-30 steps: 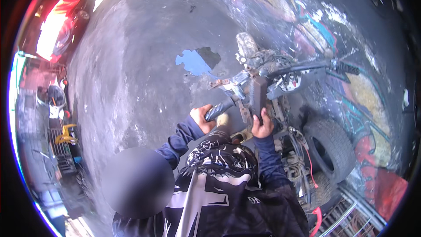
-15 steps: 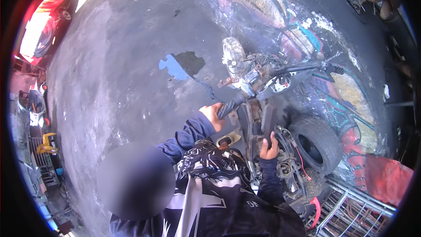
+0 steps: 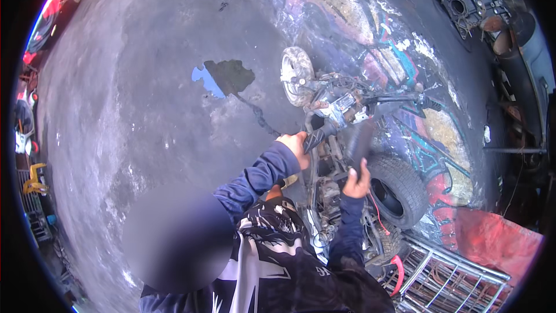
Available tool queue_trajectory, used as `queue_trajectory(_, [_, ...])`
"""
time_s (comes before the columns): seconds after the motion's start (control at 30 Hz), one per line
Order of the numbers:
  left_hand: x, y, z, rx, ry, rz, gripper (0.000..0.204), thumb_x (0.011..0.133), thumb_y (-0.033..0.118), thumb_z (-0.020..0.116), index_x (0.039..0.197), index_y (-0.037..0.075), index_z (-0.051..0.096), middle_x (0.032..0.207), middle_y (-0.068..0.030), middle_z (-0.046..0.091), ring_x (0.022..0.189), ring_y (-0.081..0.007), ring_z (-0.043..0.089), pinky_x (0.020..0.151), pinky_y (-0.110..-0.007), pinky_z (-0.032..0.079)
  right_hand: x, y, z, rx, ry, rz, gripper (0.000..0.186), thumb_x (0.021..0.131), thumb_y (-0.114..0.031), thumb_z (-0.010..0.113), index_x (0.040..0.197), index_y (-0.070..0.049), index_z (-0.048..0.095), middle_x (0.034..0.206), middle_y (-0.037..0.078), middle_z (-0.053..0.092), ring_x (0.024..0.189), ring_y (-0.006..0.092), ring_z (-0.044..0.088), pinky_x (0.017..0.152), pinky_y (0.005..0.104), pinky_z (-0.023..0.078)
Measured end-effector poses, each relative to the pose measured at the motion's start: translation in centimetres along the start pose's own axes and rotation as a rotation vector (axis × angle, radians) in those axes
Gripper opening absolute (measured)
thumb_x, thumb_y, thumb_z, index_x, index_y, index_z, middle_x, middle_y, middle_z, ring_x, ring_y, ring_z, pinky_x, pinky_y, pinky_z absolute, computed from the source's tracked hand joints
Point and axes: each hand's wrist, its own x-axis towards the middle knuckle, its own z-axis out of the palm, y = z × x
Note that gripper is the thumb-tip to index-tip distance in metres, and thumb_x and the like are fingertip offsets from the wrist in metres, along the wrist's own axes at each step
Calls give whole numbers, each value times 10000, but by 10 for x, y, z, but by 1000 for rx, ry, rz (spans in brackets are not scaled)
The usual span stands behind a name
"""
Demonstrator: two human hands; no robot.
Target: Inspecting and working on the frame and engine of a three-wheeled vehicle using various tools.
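Note:
A stripped, dirty motorbike frame (image 3: 324,188) stands before me, with its pale front wheel (image 3: 297,75) and loose wiring bare. My left hand (image 3: 294,149) is closed round the black left handlebar grip (image 3: 319,135). To the right of the frame my right hand (image 3: 357,182) is raised, thumb and fingers at the lower end of a dark oblong piece (image 3: 360,141). That piece is smeared by motion, so its kind does not show. Across the handlebar, the far grip (image 3: 430,102) is untouched.
A car tyre (image 3: 399,188) lies right of the frame, by a metal rack of rods (image 3: 457,275) and a red sheet (image 3: 492,235). Engine parts (image 3: 463,6) stand far right. A puddle (image 3: 231,78) lies on the dark floor, and a yellow object (image 3: 36,178) stands far left.
The view has shifted, moving the surroundings left in the picture. My left hand stays on the grip, and front wheel and handlebar sit at a slightly different angle. The dark piece has moved upward with my right hand.

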Motion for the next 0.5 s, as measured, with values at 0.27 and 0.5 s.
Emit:
queue_trajectory(0.27, [0, 6, -5, -30, 40, 29, 295, 690, 208, 688, 918, 39, 605, 778, -233, 649, 804, -423, 645, 751, -466, 522, 44, -57, -10, -104, 73, -77, 396, 865, -128, 664, 1229, 11, 590, 1125, 240, 654, 1008, 369, 660, 863, 385, 517])
queue_trajectory(0.5, [7, 1, -3, 1, 5, 5, 299, 687, 215, 681, 916, 42, 597, 787, -231, 654, 803, -421, 648, 754, -464, 523, 57, -74, 9, -385, -157, -465, 322, 815, -88, 723, 1125, -30, 656, 1063, 114, 692, 728, 287, 636, 584, 370, 498])
